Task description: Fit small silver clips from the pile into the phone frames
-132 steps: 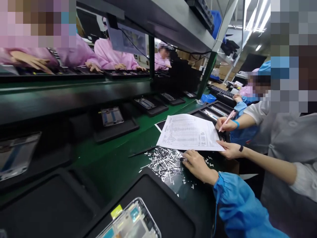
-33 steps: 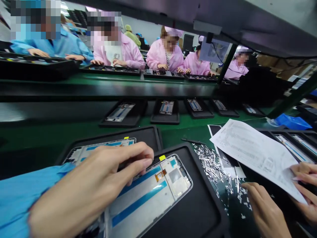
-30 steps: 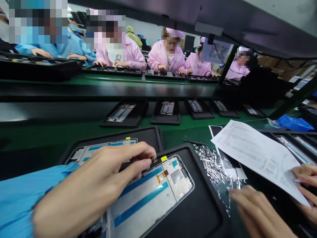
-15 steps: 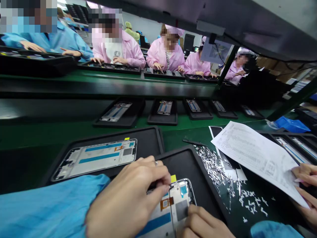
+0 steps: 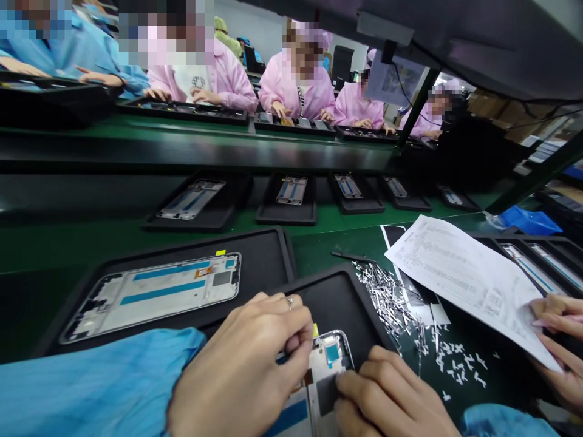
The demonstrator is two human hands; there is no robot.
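Note:
A silver phone mid-frame (image 5: 298,422) with a blue strip and a grey pad (image 5: 325,391) lies in a black tray (image 5: 337,297) in front of me. Over its left part is my left hand (image 5: 250,364), thumb and fingers pinched together low at the frame; whatever is between them is hidden. My right hand (image 5: 394,394) has its fingers curled and pressed together at the right edge of the grey pad, touching the frame. I cannot make out what its fingertips hold. A yellow tab (image 5: 315,330) sticks out at the frame's top edge.
Another phone frame (image 5: 159,297) lies in a tray at left. Further trays (image 5: 286,212) line the bench behind. Right of my tray is a pile of small strips (image 5: 382,297). Another person's hand (image 5: 558,321) holds a paper sheet (image 5: 460,273). Co-workers sit opposite.
The view has shifted slightly. My right hand has moved up along the grey pad, and my left hand now covers most of the brown flex piece on the frame.

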